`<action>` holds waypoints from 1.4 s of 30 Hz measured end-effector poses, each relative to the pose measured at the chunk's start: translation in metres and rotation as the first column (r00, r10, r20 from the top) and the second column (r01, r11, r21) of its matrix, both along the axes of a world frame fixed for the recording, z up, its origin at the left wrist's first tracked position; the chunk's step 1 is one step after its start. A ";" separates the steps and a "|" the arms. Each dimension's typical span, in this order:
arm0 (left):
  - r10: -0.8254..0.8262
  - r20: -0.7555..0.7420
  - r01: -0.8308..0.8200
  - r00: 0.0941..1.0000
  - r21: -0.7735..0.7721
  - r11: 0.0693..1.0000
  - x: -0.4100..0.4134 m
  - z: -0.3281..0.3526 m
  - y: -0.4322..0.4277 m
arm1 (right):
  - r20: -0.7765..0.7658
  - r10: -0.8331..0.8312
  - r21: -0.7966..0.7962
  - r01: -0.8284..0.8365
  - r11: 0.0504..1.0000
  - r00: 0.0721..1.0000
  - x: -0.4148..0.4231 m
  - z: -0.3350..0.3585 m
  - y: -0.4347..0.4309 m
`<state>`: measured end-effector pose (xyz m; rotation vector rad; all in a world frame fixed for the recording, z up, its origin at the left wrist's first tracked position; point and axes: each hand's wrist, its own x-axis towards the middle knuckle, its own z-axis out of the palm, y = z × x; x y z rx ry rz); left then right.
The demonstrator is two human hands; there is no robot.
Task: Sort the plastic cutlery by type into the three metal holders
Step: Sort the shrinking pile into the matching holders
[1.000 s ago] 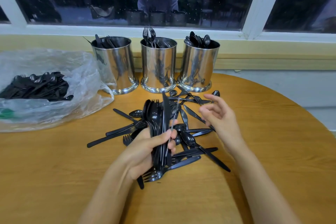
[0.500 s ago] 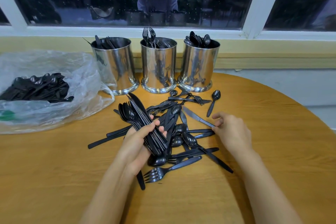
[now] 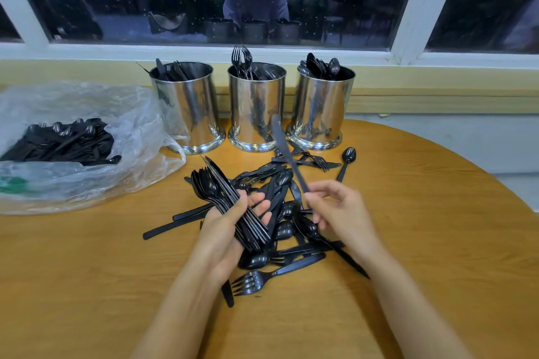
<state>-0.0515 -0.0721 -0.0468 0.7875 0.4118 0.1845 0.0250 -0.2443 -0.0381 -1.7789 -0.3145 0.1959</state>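
Observation:
Three metal holders stand in a row at the table's back: the left holder has knives, the middle holder forks, the right holder spoons. A loose pile of black cutlery lies in front of them. My left hand grips a bundle of knives and spoons above the pile. My right hand pinches a single black knife by its handle, blade raised toward the holders and blurred.
A clear plastic bag with more black cutlery lies at the left of the round wooden table. One spoon lies apart at the pile's right. A window sill and wall run behind the holders.
My right hand went down to the pile, pinched a knife and lifted it. My left hand tilted its bundle from upright to slanting left.

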 end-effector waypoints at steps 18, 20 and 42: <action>0.087 0.043 -0.089 0.995 0.058 0.994 0.002 -0.002 0.003 | 0.242 -0.041 -0.049 0.054 0.997 0.969 0.003 -0.012 0.006; 0.085 0.045 -0.086 0.995 0.034 0.996 0.003 -0.004 0.003 | 0.323 -0.169 -0.129 0.221 0.967 0.931 0.019 -0.017 -0.006; 0.053 0.028 -0.051 0.998 -0.077 0.996 0.004 -0.004 0.003 | 0.206 -0.296 -0.691 0.353 0.630 0.933 0.107 -0.019 -0.007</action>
